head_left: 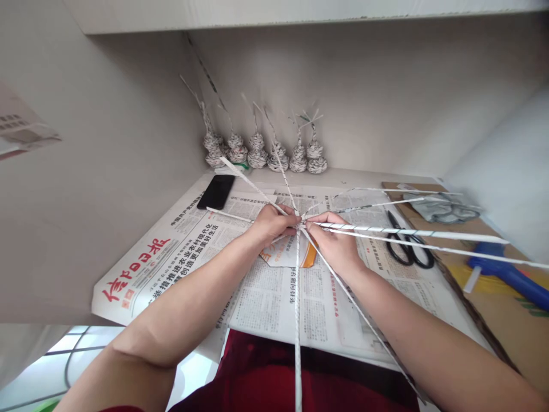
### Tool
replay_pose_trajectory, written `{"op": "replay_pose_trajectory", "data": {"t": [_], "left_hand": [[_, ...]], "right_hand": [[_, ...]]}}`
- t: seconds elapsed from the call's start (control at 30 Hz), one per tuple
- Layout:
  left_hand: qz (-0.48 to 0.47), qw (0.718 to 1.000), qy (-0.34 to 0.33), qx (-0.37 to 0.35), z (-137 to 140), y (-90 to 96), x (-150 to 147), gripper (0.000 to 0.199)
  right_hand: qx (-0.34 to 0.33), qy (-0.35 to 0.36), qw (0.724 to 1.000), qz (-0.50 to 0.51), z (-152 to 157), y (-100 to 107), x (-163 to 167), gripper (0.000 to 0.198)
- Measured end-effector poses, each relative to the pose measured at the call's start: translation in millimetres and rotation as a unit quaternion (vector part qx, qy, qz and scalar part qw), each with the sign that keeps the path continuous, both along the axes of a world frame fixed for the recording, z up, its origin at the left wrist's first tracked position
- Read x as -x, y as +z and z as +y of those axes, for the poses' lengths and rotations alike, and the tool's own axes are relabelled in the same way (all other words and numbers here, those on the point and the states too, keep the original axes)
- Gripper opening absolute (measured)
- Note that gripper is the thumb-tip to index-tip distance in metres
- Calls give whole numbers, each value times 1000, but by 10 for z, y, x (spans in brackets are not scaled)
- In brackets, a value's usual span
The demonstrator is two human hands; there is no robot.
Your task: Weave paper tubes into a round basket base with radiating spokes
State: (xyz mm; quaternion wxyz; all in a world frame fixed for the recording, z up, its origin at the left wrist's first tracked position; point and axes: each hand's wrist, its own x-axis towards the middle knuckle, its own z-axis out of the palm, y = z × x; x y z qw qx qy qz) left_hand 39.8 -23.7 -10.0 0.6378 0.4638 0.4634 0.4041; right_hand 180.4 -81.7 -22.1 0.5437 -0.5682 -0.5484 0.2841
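the step in hand looks like weaving: the left hand (277, 223) pinches at the hub (302, 221) of radiating rolled-paper strips (297, 309) above the newspaper (266, 309), while the right hand (337, 237) pinches strips just beside it. the next move likely needs that hub held steady.

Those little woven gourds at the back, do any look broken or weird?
None looks broken or tipped over. The six woven gourds stand in a row, but loose strips poke from their tops in different directions, which looks untidy.

Matt strips (298, 309), apparently paper
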Motion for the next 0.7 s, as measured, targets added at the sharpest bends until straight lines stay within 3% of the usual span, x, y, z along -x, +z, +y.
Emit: {"op": "replay_pose_trajectory", "data": {"t": [0.2, 0.7], "left_hand": [[-4, 1000, -8, -7, 1, -16, 4, 21], [4, 1000, -8, -8, -12, -9, 16, 14]], "right_hand": [[36, 14, 999, 37, 60, -93, -32, 22], [18, -7, 997, -74, 23, -40, -34, 22]]}}
